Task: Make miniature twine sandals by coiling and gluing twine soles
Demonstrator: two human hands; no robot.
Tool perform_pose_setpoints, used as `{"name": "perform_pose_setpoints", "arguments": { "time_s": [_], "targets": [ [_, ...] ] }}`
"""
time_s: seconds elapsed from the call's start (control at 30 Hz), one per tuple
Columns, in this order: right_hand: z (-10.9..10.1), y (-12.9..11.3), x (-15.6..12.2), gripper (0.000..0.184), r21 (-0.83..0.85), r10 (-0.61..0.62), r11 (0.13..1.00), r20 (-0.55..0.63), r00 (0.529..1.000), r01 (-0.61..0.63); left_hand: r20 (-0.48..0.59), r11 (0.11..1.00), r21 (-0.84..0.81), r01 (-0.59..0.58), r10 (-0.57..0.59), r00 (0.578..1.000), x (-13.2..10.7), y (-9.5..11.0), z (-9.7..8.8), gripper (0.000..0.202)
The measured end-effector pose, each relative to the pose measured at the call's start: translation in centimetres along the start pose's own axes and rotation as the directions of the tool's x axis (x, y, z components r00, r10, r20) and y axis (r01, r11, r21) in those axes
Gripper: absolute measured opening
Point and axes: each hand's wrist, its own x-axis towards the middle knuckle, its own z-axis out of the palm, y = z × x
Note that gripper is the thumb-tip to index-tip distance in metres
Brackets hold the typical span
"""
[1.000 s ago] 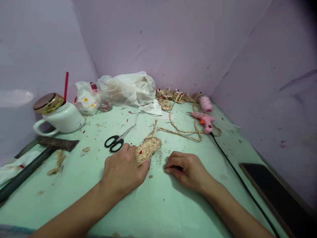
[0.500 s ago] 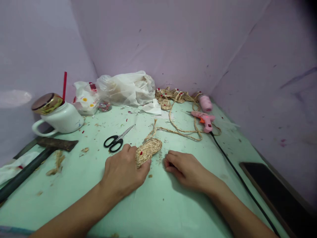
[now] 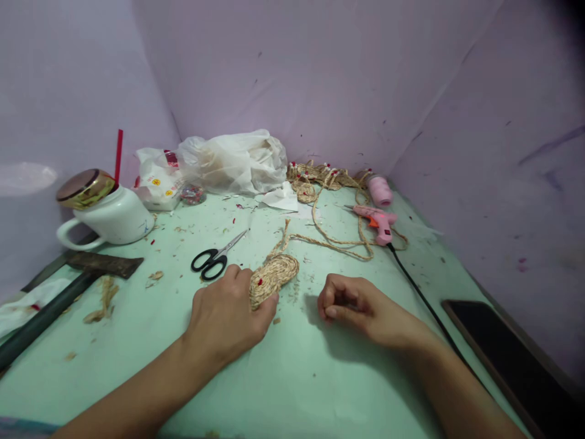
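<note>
My left hand (image 3: 231,314) is closed around the near end of a flat coiled piece of braided straw rope (image 3: 278,272), pressing it against the table. A small red spot (image 3: 260,282) shows on the coil, and a loose rope tail (image 3: 286,228) sticks out from its far side. Right of the coil and apart from it, my right hand (image 3: 354,308) hovers just over the table. Its fingers are curled with thumb and fingertips together; whether something tiny sits between them I cannot make out. Black-handled scissors (image 3: 212,262) lie slightly open beyond my left hand.
A pink glue gun (image 3: 377,222) with a black cord lies at the right, near a pink thread spool (image 3: 379,191) and a dark phone-like slab (image 3: 507,360). Leftward are a white mug (image 3: 116,216) and a hammer (image 3: 103,265). Plastic bags (image 3: 237,161) and braided rope (image 3: 338,178) line the back.
My right hand has shifted right, away from the coil, and turned so its curled fingers show more. My left hand and the coil stay where they were.
</note>
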Motion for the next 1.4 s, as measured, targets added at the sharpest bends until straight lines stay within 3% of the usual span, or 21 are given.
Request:
{"name": "perform_pose_setpoints", "arguments": {
  "time_s": [0.13, 0.23, 0.4, 0.53, 0.67, 0.87, 0.97, 1.07, 1.17, 1.3, 1.4],
  "targets": [
    [0.8, 0.3, 0.3, 0.004, 0.118, 0.084, 0.990, -0.099, 0.992, -0.073, 0.005, 1.000, 0.002, -0.004, 0.004, 1.000, 0.1, 0.0, -0.1, 0.039],
    [1.4, 1.0, 0.6, 0.023, 0.130, 0.106, 0.988, -0.148, 0.983, -0.087, -0.002, 1.000, 0.005, -0.009, 0.009, 1.000, 0.0, 0.0, -0.1, 0.038],
    [1.9, 1.5, 1.0, 0.012, -0.008, 0.063, 0.998, -0.251, 0.966, -0.067, -0.009, 1.000, 0.007, -0.006, 0.006, 1.000, 0.1, 0.1, -0.1, 0.039],
    [2.2, 1.2, 1.2, 0.007, -0.230, -0.099, 0.973, -0.263, 0.960, 0.038, 0.001, 1.000, 0.002, -0.004, 0.004, 1.000, 0.1, 0.1, 0.0, 0.039],
    [3.0, 1.0, 1.4, 0.009, -0.439, -0.147, 0.897, -0.169, 0.975, 0.059, -0.003, 1.000, 0.001, -0.010, 0.010, 1.000, 0.0, 0.1, 0.0, 0.039],
    [4.0, -0.1, 1.6, 0.011, -0.728, -0.018, 0.681, -0.128, 0.992, -0.082, -0.010, 1.000, 0.003, -0.012, 0.012, 1.000, 0.0, 0.1, 0.1, 0.039],
    [4.1, -0.7, 1.8, 0.011, -0.814, 0.023, 0.577, -0.069, 0.997, -0.069, -0.007, 1.000, 0.003, -0.014, 0.014, 1.000, 0.0, 0.1, 0.1, 0.038],
    [4.1, -0.8, 1.9, 0.012, -0.847, 0.043, 0.531, -0.017, 0.999, -0.037, -0.007, 1.000, 0.002, -0.010, 0.010, 1.000, 0.1, 0.1, 0.1, 0.037],
    [3.8, -0.4, 1.6, 0.010, -0.813, 0.005, 0.583, -0.002, 1.000, -0.004, -0.007, 1.000, 0.002, -0.010, 0.010, 1.000, 0.0, 0.1, 0.1, 0.037],
    [2.4, 0.1, 0.7, 0.010, -0.603, -0.088, 0.796, -0.031, 0.996, 0.052, -0.017, 1.000, 0.005, -0.007, 0.007, 1.000, 0.1, 0.1, 0.1, 0.038],
    [1.4, 0.2, 0.4, 0.016, -0.436, -0.114, 0.899, -0.133, 0.984, 0.045, -0.025, 1.000, 0.005, -0.003, 0.003, 1.000, 0.2, 0.1, 0.2, 0.038]
  ]
}}
